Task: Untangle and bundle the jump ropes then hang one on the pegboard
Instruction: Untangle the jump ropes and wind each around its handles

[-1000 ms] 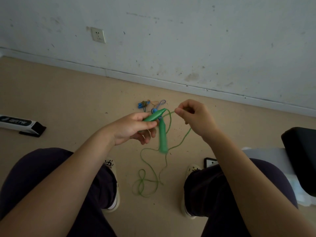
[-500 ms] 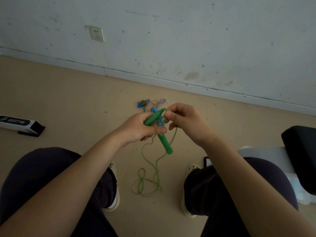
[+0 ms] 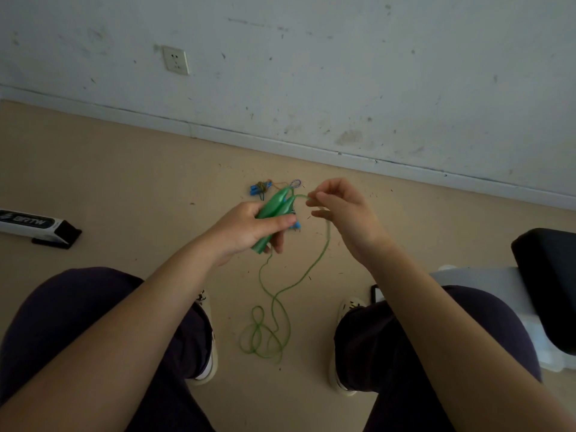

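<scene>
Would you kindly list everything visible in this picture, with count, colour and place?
green handles: two, green, side by side in the left hand
green cord: one, green, hanging to loops on the floor
second rope: one, blue handles, floor near the wall
socket: one, white, on the wall
box: one, white and black, floor at left
black object: one, far right
shoes: two, pale
left hand: gripping the handles
right hand: pinching the cord
</scene>
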Action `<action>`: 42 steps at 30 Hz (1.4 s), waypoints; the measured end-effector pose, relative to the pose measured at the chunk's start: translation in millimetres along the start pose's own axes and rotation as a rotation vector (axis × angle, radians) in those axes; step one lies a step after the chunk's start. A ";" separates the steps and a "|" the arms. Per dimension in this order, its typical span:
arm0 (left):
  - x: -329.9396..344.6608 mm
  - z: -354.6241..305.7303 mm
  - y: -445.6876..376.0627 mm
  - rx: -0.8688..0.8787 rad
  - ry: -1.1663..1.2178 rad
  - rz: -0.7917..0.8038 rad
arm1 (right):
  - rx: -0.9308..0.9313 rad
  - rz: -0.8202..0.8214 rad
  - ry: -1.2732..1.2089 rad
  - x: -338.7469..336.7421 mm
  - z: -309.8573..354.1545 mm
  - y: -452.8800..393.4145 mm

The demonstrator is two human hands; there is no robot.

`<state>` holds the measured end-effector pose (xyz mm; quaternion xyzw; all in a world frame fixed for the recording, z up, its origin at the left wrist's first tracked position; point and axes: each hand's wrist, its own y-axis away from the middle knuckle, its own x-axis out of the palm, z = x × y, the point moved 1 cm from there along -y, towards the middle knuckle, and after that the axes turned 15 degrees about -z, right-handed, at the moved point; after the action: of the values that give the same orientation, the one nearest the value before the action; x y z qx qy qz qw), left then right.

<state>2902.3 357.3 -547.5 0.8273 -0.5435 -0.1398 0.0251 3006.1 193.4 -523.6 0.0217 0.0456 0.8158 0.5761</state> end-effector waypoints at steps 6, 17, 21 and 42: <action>6.1 -0.1 5.8 -0.066 -0.014 0.208 | -0.180 0.299 0.235 5.5 -1.7 6.8; -11.4 -16.2 6.6 -0.098 0.274 -0.014 | -0.057 0.010 0.139 -14.0 0.2 -11.4; -21.5 -16.8 1.2 -0.082 0.248 -0.221 | -0.084 -0.074 0.304 -14.4 -3.2 -13.8; 1.3 4.4 4.4 -0.067 -0.447 0.300 | -0.267 0.241 0.527 -1.3 1.4 2.8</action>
<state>2897.7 354.7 -551.1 0.6848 -0.6472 -0.3316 -0.0478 3004.1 191.3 -521.9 -0.2610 0.0830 0.8544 0.4415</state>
